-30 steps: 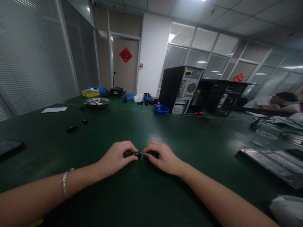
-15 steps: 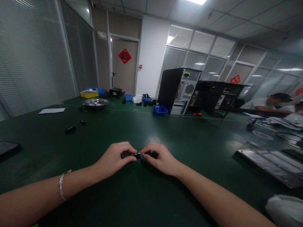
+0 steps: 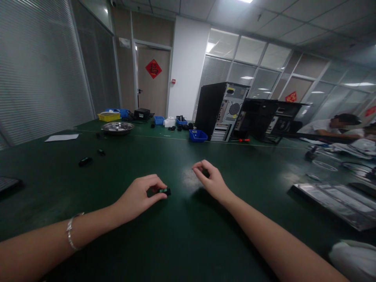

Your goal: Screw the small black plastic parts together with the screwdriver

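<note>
My left hand (image 3: 148, 190) pinches a small black piece with a green part (image 3: 165, 191) between thumb and fingers, low over the green tabletop (image 3: 176, 243). To the right and a little farther out, my right hand (image 3: 207, 176) has its thumb and fingertips pressed together; whatever they hold, if anything, is too small to make out. The two hands are apart. Beyond my left hand lie a black oblong piece (image 3: 85, 161) and a smaller black piece (image 3: 101, 152).
At the back stand a black computer tower (image 3: 213, 111), a blue bin (image 3: 197, 135), a metal dish (image 3: 117, 128) and a yellow basket (image 3: 109, 116). A keyboard (image 3: 8, 184) sits at far left. On the right are a flat clear-topped case (image 3: 331, 201) and a seated person (image 3: 320, 127).
My right hand has pulled away from the piece in my left hand, moving right and farther out. My left hand keeps its hold and has shifted slightly left.
</note>
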Demonstrator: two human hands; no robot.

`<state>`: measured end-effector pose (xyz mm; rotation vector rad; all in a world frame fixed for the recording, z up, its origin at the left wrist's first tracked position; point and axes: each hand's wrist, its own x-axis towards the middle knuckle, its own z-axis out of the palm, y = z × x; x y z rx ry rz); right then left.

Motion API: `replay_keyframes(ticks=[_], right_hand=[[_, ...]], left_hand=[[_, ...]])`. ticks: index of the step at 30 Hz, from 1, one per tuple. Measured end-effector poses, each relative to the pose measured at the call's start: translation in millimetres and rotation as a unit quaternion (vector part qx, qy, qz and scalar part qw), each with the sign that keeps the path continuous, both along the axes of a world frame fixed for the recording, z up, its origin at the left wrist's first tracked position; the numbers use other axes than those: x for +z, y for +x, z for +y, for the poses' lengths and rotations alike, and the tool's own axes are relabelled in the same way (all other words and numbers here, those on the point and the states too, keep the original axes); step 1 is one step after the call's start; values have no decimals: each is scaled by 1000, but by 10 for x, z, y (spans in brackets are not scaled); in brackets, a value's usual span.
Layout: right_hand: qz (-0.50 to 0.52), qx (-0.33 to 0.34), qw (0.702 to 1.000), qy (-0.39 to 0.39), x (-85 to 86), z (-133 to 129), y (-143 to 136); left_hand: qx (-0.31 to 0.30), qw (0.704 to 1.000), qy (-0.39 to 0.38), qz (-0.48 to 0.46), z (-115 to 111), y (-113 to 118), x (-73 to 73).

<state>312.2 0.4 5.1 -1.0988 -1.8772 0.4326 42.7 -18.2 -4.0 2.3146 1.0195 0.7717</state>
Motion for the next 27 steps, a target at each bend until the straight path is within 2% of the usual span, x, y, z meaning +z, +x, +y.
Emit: replay_keyframes(ticks=[2,5,8,12,15,18,22,25,27], right_hand=[[68,-60,996,-12,-56,102,89],[93,-86,991,-29,-145,212,164],[88,-86,992,-41,-184,245,172],[55,-66,995,-44,-135,196,142],[-9,-45,997,-55,-103,142,122],[-95,-42,991,-86,-113,108,109],[-159,-26,982,-99,-140,90,95],[-184,-6,977,-105,-128,75,94],[-203,3,973,-114,-102,55,100]], left_hand=[[2,1000,-7,3,5,-4,-6],[9,1000,-20,15,13,1,-18],[14,998,-22,54,12,11,-15],[24,992,-20,124,8,-10,38],[24,992,22,121,37,-87,85],[-37,991,79,105,92,-191,102],[-146,974,94,147,122,-265,107],[-170,964,97,177,104,-259,131],[-150,963,118,191,88,-244,152]])
